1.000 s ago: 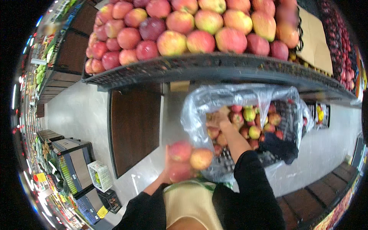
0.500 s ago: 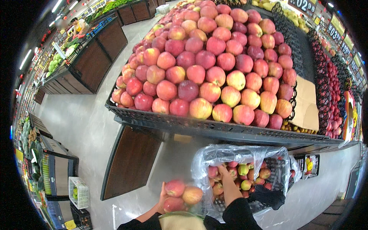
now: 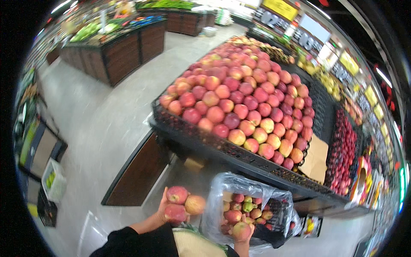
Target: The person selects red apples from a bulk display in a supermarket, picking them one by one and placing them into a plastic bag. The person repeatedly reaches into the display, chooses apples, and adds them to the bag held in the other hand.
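Note:
At the lower middle, my left hand (image 3: pixel 162 207) is closed around three red and yellow apples (image 3: pixel 176 195), held out beside the crate. My right hand (image 3: pixel 242 237) grips an apple (image 3: pixel 240 229) over the front part of a black crate lined with clear plastic (image 3: pixel 222 184), which holds several loose apples (image 3: pixel 247 206) and a dark cloth at its right. Above both hands rises a big sloped heap of apples (image 3: pixel 240 110) in a black-edged display (image 3: pixel 231 152), with a sheet of brown cardboard (image 3: pixel 316 158) at its right.
Dark red fruit (image 3: pixel 340 154) lines the display's right side. Across the grey floor (image 3: pixel 94 124) stands a wooden produce counter (image 3: pixel 120 60) with vegetables. A white crate (image 3: pixel 53 184) is at far left; a small crate of yellow items (image 3: pixel 311 225) lies right of the lined crate.
The view has swung up and rightward over the display. My right hand has risen from inside the crate with an apple in it. My left hand still holds its apples.

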A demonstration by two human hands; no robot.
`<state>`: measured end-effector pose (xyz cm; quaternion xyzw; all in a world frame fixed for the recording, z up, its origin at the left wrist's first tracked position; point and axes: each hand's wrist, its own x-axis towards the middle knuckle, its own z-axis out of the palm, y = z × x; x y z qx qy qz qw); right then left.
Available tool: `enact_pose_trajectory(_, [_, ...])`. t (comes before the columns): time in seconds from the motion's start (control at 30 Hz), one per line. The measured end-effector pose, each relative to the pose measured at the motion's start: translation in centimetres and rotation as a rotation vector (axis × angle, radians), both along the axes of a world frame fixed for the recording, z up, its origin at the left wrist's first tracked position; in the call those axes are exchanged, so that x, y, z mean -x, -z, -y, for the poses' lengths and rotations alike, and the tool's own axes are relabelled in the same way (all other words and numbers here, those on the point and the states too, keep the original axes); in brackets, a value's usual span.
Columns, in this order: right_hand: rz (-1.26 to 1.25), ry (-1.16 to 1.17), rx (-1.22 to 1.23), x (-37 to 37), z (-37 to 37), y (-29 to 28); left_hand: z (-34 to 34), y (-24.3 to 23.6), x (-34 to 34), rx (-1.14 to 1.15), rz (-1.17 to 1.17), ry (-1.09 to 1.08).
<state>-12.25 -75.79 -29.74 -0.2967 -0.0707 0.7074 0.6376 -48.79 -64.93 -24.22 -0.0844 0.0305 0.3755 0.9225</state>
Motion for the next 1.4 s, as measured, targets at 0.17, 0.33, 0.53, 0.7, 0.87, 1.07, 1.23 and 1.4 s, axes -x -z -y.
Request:
enact_pose_trajectory(0.17, [-0.437,-0.212,-0.052,4.3,3.7,-2.9,6.8,-1.5,3.6,0.024,-0.132,-0.128])
enact_pose_trajectory(0.33, [-0.639,-0.464,-0.027,9.4,9.9,-2.8,15.2,-3.7,8.0,-0.102,-0.445,-0.335])
enact_pose_trajectory(0.53, [-0.831,-0.665,0.043,14.9,14.1,-1.6,22.4,-5.1,14.4,-0.130,-0.515,-0.527])
enact_pose_trajectory(0.7, [-0.785,-0.918,-0.101,23.0,11.2,-6.2,25.0,-6.7,21.4,-0.144,-0.076,-0.589])
enact_pose_trajectory(0.87, [-0.593,-0.736,-0.072,34.8,9.3,-9.4,25.6,-3.4,32.0,-0.064,-0.305,-0.764])
enact_pose_trajectory(1.07, [-0.718,-0.907,0.036,53.7,3.7,-12.2,27.9,-5.2,47.9,-0.031,-0.377,-1.005])
enact_pose_trajectory(1.23, [-0.797,-0.987,0.068,67.4,0.7,-10.5,29.9,-9.2,58.3,-0.029,-0.109,-0.959])
enact_pose_trajectory(1.4, [-0.757,-0.934,0.261,75.5,-1.9,-11.3,29.2,-10.1,62.8,0.044,-0.064,-1.005])
